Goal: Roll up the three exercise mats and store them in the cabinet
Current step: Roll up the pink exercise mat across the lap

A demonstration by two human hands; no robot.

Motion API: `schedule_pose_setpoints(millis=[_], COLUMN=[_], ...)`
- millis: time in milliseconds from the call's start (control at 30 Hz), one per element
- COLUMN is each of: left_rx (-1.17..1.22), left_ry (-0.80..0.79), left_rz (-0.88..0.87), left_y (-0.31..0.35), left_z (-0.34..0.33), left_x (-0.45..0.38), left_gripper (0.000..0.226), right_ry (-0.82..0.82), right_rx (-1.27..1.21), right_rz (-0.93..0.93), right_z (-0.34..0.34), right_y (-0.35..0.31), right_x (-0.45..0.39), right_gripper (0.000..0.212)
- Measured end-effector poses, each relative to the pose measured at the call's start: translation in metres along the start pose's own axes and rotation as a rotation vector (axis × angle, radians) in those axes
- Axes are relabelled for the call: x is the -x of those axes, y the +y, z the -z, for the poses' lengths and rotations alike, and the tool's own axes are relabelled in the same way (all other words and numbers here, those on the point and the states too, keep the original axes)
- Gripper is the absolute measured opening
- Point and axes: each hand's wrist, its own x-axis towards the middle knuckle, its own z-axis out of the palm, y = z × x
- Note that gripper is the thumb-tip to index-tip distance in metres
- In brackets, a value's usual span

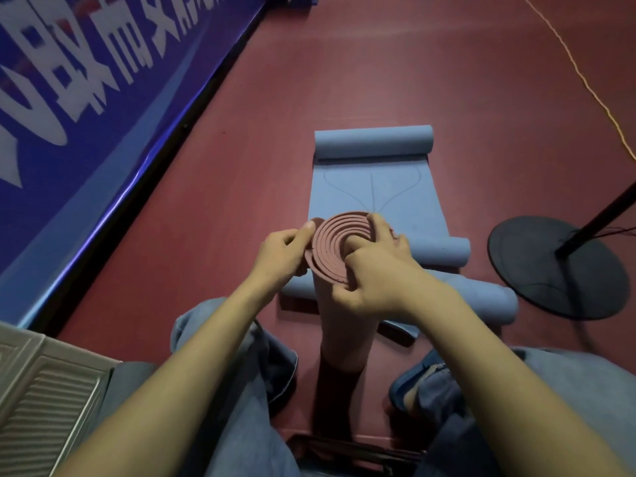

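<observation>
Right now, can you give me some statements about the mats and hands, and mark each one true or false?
1. Both hands hold the red mat. True: the left hand grips its edge, the right hand its spiral end.
2. The red mat lies flat and unrolled. False: it is rolled and stands on end.
3. A blue mat lies partly unrolled on the floor. True.
4. The black stand base is on the person's left. False: it is on the right.
</observation>
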Motion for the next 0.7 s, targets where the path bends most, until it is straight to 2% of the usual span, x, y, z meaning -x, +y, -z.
schedule_pose_setpoints(millis=[100, 200, 300, 367, 433, 467, 533, 600, 633, 700], left_rx=[0.124, 0.134, 0.226, 0.23, 0.19, 0.172, 0.126, 0.092, 0.13, 0.195], left_ry=[-0.069, 0.04, 0.305, 0.548, 0.756, 0.83, 0.868, 0.765, 0.664, 0.523], left_rz=[0.125, 0.192, 0.142, 0.123, 0.175, 0.242, 0.458, 0.775, 0.937, 1.16], left_y=[-0.003, -0.008, -0.026, -0.053, -0.092, -0.12, -0.189, -0.27, -0.306, -0.356], left_z=[-0.002, 0.012, 0.06, 0.111, 0.16, 0.179, 0.203, 0.211, 0.212, 0.208], left_x=[0.01, 0.016, 0.029, 0.044, 0.067, 0.08, 0.114, 0.151, 0.167, 0.186], left_gripper=[0.051, 0.062, 0.054, 0.047, 0.041, 0.038, 0.029, 0.028, 0.033, 0.039], right_ry=[0.02, 0.137, 0.197, 0.287, 0.378, 0.387, 0.292, 0.221, 0.219, 0.233], right_rx=[0.111, 0.089, 0.103, 0.144, 0.155, 0.159, 0.193, 0.245, 0.246, 0.267], right_rz=[-0.042, -0.003, 0.038, 0.089, 0.119, 0.113, 0.05, -0.012, -0.031, -0.044], right_z=[-0.003, -0.002, 0.0, 0.002, 0.009, 0.011, 0.007, -0.007, -0.015, -0.025], right_y=[-0.001, 0.007, 0.004, -0.005, -0.019, -0.027, -0.04, -0.051, -0.056, -0.069], right_x=[-0.005, -0.017, -0.023, -0.024, -0.024, -0.026, -0.039, -0.057, -0.067, -0.086], right_gripper=[0.061, 0.062, 0.046, 0.047, 0.054, 0.056, 0.056, 0.067, 0.072, 0.072])
